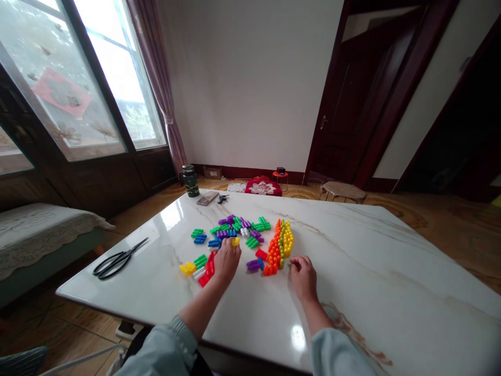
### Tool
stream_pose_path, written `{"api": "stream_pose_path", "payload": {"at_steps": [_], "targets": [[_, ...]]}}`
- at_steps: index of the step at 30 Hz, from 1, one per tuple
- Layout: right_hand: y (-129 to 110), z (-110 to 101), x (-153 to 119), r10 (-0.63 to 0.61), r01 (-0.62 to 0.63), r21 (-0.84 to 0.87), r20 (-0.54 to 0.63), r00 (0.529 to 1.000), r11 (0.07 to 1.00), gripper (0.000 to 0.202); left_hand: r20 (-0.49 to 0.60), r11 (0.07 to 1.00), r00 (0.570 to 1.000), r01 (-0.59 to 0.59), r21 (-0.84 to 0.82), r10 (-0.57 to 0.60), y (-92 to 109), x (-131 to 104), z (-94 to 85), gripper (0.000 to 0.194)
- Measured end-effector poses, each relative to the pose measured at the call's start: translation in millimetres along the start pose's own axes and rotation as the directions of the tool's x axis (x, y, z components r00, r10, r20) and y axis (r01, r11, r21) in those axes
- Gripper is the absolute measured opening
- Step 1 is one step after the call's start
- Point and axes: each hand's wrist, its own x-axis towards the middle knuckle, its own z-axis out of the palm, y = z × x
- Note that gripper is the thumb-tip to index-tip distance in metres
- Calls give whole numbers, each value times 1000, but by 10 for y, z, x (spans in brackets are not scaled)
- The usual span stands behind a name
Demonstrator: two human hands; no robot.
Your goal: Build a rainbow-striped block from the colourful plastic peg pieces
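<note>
My left hand (227, 259) reaches over the loose plastic pieces, fingers closed on a yellow plastic toy piece (235, 242). Beneath and beside that hand lie red pieces (210, 268), a white one, a green piece (201, 261) and a yellow piece (188, 268). Beyond it spreads a heap of green, purple, blue and white pieces (237, 224). My right hand (303, 275) is closed near the table, its fingertips together; anything between them is too small to make out. Just left of it stand rows of rounded orange pieces (274, 248), olive pieces (282, 245) and yellow pieces (288, 239).
Black-handled scissors (119, 258) lie on the left of the marble-patterned table (371, 271). A camouflage flask (190, 181), a phone (207, 198) and keys (223, 199) are at the far left corner. A stool (343, 191) stands beyond the table.
</note>
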Motion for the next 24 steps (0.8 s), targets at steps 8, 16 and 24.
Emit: {"api": "stream_pose_path", "payload": {"at_steps": [8, 16, 24], "targets": [[-310, -123, -55, -116, 122, 132, -56, 992, 984, 21, -230, 659, 972, -204, -724, 49, 142, -722, 213, 28], [-922, 76, -459, -257, 175, 356, 200, 945, 918, 36, -232, 583, 900, -418, -697, 369, 251, -741, 66, 33], [-880, 60, -501, -215, 145, 361, 162, 963, 921, 32, -173, 567, 884, -417, -710, 434, 244, -795, 53, 40]]}}
